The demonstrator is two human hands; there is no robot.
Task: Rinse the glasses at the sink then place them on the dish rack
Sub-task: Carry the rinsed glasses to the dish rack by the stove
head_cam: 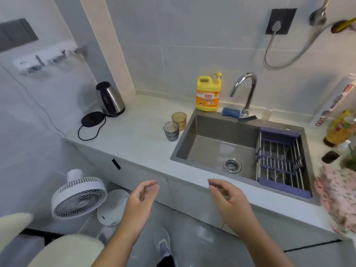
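- Left hand (141, 195) hovers in the air short of the sink (212, 128), out in front of the counter's near edge. Its fingers are loosely curled, thumb close to the fingertips, and it grips nothing.
- Right hand (226, 195) is up beside it, also short of the sink's near rim. It shows the same relaxed curl and is empty too (neither hand touches the counter).
- Two glasses stand on the counter (138, 137) just left of the sink. The amber glass (179, 120) is farther back and the grey glass (171, 131) nearer, the pair touching or almost so.
- The dish rack (277, 131) sits across the sink's right end, its bars spanning the basin front to back.
- The faucet (246, 89) arches over the sink's back rim, with a yellow detergent bottle (208, 93) at the back-left corner and a blue sponge (230, 112) between them.
- For room, the basin left of the rack lies bare down to the drain, and a wide strip of counter runs left from the glasses toward the kettle (109, 99).
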